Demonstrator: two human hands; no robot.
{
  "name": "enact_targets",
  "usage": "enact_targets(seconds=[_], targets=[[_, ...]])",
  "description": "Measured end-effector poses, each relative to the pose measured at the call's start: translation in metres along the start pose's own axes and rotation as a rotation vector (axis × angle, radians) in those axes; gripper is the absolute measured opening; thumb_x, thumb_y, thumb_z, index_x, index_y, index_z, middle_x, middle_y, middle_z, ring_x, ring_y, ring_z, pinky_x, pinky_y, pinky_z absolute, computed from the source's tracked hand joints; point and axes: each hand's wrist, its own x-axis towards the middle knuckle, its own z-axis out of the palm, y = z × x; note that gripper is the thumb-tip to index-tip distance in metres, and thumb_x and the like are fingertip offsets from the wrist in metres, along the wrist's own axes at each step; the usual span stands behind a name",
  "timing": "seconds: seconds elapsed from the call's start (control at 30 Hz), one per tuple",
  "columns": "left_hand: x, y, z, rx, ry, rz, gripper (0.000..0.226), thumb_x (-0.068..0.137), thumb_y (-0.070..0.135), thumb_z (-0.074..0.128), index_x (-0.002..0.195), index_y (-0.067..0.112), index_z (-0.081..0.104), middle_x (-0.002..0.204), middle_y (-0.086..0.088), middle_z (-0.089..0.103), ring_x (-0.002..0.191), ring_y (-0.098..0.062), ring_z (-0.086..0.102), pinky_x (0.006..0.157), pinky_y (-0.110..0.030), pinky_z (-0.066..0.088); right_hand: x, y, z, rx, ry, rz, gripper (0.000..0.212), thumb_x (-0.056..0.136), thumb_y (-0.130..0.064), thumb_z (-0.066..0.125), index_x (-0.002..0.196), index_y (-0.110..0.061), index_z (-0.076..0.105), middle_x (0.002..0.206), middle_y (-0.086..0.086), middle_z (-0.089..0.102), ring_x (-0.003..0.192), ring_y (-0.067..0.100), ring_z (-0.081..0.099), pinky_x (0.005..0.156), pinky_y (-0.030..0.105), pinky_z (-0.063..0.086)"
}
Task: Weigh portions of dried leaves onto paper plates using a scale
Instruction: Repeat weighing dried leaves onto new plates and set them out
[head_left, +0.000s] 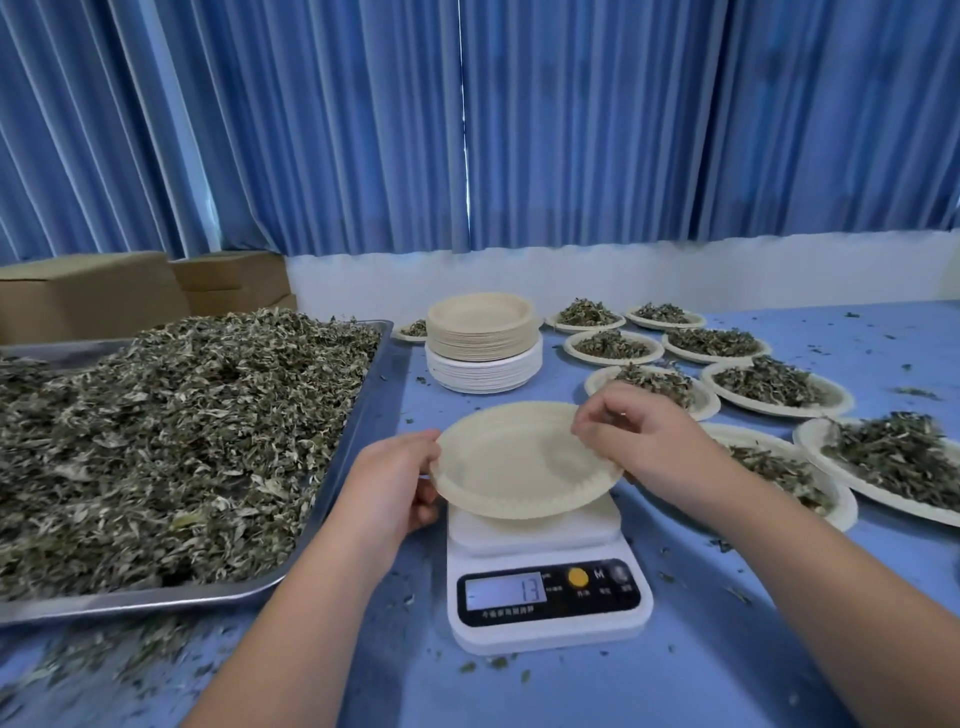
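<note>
An empty beige paper plate (511, 462) sits tilted over the platform of a white digital scale (545, 587), whose display reads 13. My left hand (395, 483) grips the plate's left rim. My right hand (639, 434) pinches its right rim from above. A large metal tray (332, 457) on the left is heaped with dried green leaves (171, 431). A stack of unused paper plates (483, 340) stands behind the scale.
Several paper plates filled with leaves (774, 387) cover the blue table at the right. Loose leaf bits lie scattered on the tablecloth. Cardboard boxes (104, 293) sit behind the tray. Blue curtains hang along the back wall.
</note>
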Motion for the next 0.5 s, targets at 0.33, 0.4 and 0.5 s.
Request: enact_targets(seconds=[0.33, 0.4, 0.5], targets=[[-0.012, -0.004, -0.004, 0.392, 0.083, 0.212, 0.014, 0.094, 0.026, 0.052, 0.103, 0.029, 0.062, 0.06, 0.004, 0.056, 0.044, -0.011, 0.047, 0.042, -0.02, 0.038, 0.002, 0.013, -0.006, -0.244, -0.087, -0.035, 0.031, 0.087, -0.01, 0.056, 0.101, -0.037, 0.061, 0.113, -0.021, 0.053, 0.069, -0.009, 0.053, 0.066, 0.015, 0.039], [-0.012, -0.006, -0.006, 0.48, 0.129, 0.307, 0.017, 0.096, 0.037, 0.048, 0.1, 0.028, 0.063, 0.071, 0.005, 0.06, 0.063, -0.014, 0.052, 0.06, -0.025, 0.044, 0.005, 0.017, -0.008, -0.277, -0.049, -0.026, 0.03, 0.089, -0.017, 0.058, 0.113, -0.036, 0.057, 0.121, -0.015, 0.052, 0.102, -0.004, 0.053, 0.087, 0.022, 0.041], [-0.011, -0.009, -0.009, 0.504, 0.192, 0.347, 0.03, 0.099, 0.043, 0.04, 0.089, 0.023, 0.061, 0.076, -0.002, 0.059, 0.067, -0.021, 0.05, 0.067, -0.035, 0.039, 0.008, 0.022, -0.009, -0.321, 0.01, -0.007, 0.026, 0.092, -0.031, 0.059, 0.117, -0.03, 0.057, 0.119, -0.011, 0.054, 0.109, 0.003, 0.049, 0.087, 0.019, 0.036]])
